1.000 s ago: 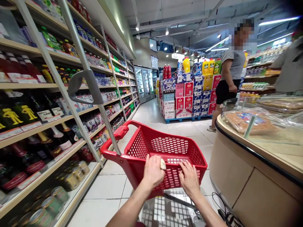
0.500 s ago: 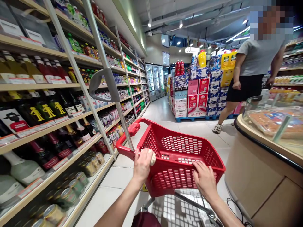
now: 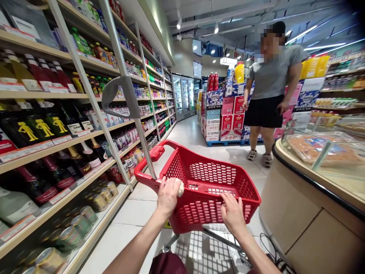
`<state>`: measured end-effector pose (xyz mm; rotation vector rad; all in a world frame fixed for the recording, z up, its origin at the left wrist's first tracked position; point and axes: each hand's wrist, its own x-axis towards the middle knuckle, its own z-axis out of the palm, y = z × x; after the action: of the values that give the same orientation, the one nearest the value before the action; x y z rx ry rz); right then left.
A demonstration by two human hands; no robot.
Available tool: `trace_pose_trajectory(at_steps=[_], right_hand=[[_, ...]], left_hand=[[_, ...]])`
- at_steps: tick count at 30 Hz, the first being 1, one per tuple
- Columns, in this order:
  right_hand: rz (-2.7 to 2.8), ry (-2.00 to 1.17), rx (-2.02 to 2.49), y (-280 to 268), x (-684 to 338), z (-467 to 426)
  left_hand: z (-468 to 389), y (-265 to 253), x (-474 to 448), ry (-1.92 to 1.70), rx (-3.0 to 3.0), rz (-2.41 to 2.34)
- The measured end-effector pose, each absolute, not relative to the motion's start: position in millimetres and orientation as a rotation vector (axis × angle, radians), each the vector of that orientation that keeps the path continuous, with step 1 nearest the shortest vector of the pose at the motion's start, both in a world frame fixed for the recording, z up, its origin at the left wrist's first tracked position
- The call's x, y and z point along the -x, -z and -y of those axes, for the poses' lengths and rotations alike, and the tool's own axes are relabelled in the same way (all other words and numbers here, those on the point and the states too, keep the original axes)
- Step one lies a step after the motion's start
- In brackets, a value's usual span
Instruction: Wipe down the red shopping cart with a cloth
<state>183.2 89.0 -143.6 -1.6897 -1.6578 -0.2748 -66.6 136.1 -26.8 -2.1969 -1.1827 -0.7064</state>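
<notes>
A red plastic shopping cart [image 3: 211, 207] with perforated sides stands in front of me, its basket bare inside. My left hand [image 3: 168, 196] is closed over the near rim by the cart's handle end. A small pale, bumpy thing [image 3: 180, 188] shows beside its thumb side; its kind cannot be made out. My right hand [image 3: 232, 213] has its fingers hooked over the same near rim, farther toward the right end. A tall metal pole with a grey looped grip [image 3: 121, 97] rises at the cart's left.
Drink shelves [image 3: 59, 142] with bottles and cans line the left side. A curved counter [image 3: 308, 205] with packaged food stands close on the right, cables on the floor beside it. A person in a grey shirt [image 3: 268, 72] stands ahead, near stacked cartons [image 3: 225, 114].
The person ahead has stepped left and now faces this way. My view has shifted slightly right, so cart and hands sit farther left. Both hands stay on the cart's rim.
</notes>
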Motion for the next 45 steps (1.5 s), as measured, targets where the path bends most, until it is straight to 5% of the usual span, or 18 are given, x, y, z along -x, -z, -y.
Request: trace_pose_trajectory(at_steps=[6, 16, 30, 39, 45], right_hand=[[1.768, 0.231, 1.665, 142.3, -194.8, -80.9], [1.684, 0.270, 1.631, 137.6, -205.0, -64.9], [1.665, 0.197, 1.652, 130.6, -236.7, -67.4], [1.568, 0.178, 1.689, 134.7, -252.5, -70.7], [1.538, 0.138, 1.688, 135.6, -243.3, -71.2]], left_hand=[[-123.3, 59.4, -14.6, 0.664, 2.481, 1.071], [-118.1, 25.6, 28.3, 0.536, 2.399, 1.169], [-114.0, 68.1, -87.1, 0.643, 2.585, 1.023], [-124.0, 39.9, -26.0, 0.701, 2.460, 0.998], [-122.4, 59.2, -65.6, 0.681, 2.516, 0.983]])
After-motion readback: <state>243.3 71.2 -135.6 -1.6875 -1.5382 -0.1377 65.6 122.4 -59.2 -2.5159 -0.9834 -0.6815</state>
